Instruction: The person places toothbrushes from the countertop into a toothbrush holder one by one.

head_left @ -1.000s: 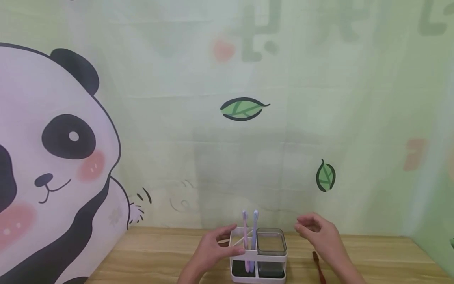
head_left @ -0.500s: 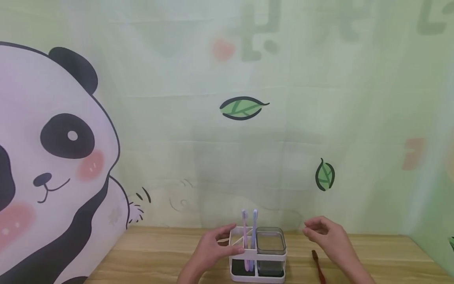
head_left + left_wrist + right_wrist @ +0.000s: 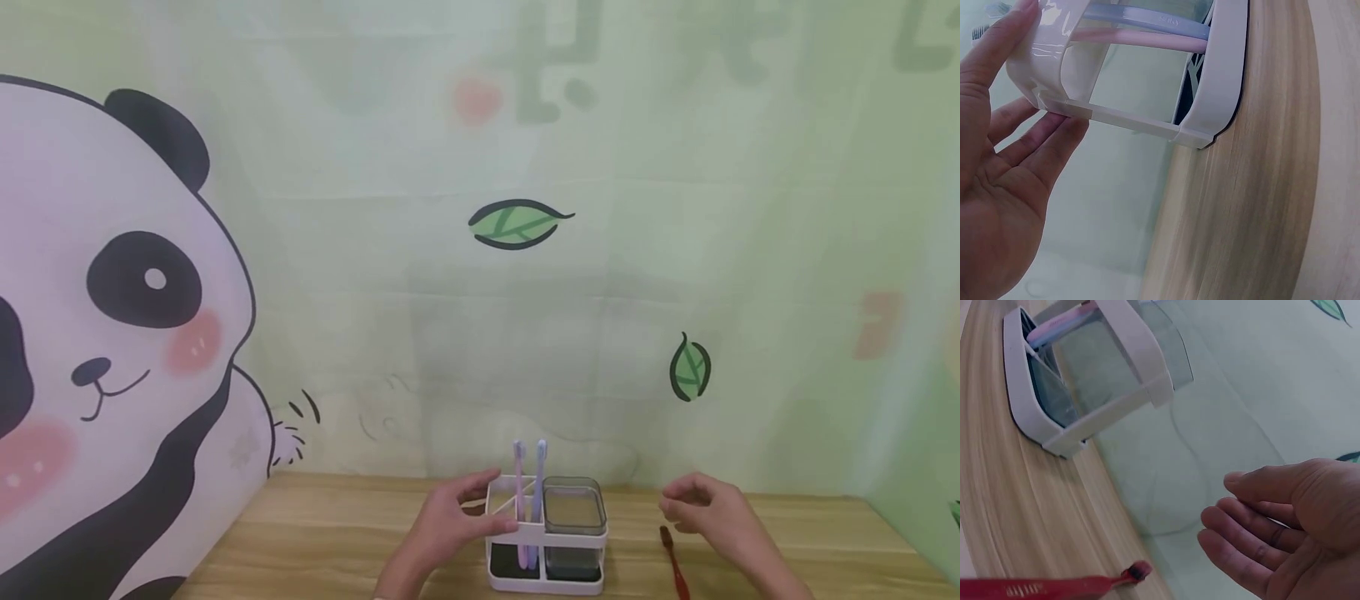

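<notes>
My left hand grips the left side of a white toothbrush holder, thumb at the front of its upper band and fingers round the side. A pink toothbrush and a blue toothbrush stand upright in its slots, heads up. A clear grey cup occupies the holder's right compartment. To the right of the holder, a red toothbrush with dark bristles lies on the table. My right hand hovers just above that brush's head, fingers loosely curled and holding nothing; the right wrist view shows a gap between them.
The wooden table ends at the back against a pale green cloth backdrop printed with leaves. A large printed panda fills the backdrop's left side.
My right hand has moved right and slightly down, away from the holder and closer to the red toothbrush. The left hand keeps its place on the holder.
</notes>
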Demonstrator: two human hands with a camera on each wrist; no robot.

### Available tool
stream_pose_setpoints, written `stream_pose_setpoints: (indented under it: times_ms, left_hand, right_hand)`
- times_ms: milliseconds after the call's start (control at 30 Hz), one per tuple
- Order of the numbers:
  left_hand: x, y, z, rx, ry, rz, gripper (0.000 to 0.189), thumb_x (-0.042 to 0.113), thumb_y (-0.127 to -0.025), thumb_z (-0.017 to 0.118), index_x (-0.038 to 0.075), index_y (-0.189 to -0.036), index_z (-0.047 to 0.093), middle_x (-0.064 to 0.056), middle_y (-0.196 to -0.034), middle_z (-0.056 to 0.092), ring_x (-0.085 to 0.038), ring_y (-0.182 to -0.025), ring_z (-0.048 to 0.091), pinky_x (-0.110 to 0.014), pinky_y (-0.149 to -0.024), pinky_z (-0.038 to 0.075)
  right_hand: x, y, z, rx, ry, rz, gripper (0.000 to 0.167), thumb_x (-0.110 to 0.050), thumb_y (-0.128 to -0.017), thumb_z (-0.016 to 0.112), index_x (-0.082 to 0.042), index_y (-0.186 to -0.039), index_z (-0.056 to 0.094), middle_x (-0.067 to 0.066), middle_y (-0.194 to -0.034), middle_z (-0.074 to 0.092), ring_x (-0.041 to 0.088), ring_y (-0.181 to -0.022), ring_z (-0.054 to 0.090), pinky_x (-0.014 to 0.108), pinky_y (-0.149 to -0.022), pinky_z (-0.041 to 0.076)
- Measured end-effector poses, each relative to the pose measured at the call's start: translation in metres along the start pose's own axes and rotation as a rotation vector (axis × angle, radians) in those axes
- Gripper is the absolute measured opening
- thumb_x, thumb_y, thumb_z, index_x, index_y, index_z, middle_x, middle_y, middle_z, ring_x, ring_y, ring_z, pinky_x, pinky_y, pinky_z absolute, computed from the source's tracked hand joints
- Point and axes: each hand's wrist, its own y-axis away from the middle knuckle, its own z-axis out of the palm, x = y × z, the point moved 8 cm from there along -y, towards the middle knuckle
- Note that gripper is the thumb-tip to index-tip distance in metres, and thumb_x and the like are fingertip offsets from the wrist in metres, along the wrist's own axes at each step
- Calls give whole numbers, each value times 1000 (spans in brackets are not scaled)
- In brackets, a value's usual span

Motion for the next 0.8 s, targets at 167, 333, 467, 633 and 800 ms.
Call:
stream_pose_setpoints:
  times_ms: [167,333,467,633,800]
  left_hand:
    - [1,0,0,-2,1,2,73,23,-85,93,-1,-146,62,-26,-141,66,-42,-120,70,-51,-98,61]
    - [1,0,0,1,-5,10,73,24,-84,94,-1,-146,63,-26,-141,66,-41,-120,70,-50,-99,61]
    - [1,0,0,3,-3,11,73,24,-84,94,-1,-145,63,-25,-141,67,-41,-120,70,-50,-99,61]
    - [1,0,1,5,0,-1,73,23,-84,94,-1,-146,63,-25,-141,67,-41,-120,70,-51,-99,61]
    - [1,1,0,5,-2,-7,73,23,-84,93,0,-146,63,-25,-142,66,-41,-121,70,-52,-99,61]
  right_hand:
    - [12,-3,1,-38,23,54,18,-6,-98,75,7,-109,70,10,-99,75,25,-92,73,40,-79,66]
    - [26,-4,5,-78,57,95,11,-2,-96,75,5,-102,71,8,-95,75,24,-89,72,43,-78,66]
    - [37,-4,8,-99,83,124,8,-1,-96,75,4,-101,71,8,-94,75,23,-88,71,42,-77,65]
    - [49,-4,8,-107,103,169,9,0,-96,72,5,-104,71,7,-96,73,21,-87,69,40,-76,64]
    - [59,-3,10,-127,106,219,9,1,-95,72,2,-103,72,7,-94,71,22,-85,66,37,-75,61]
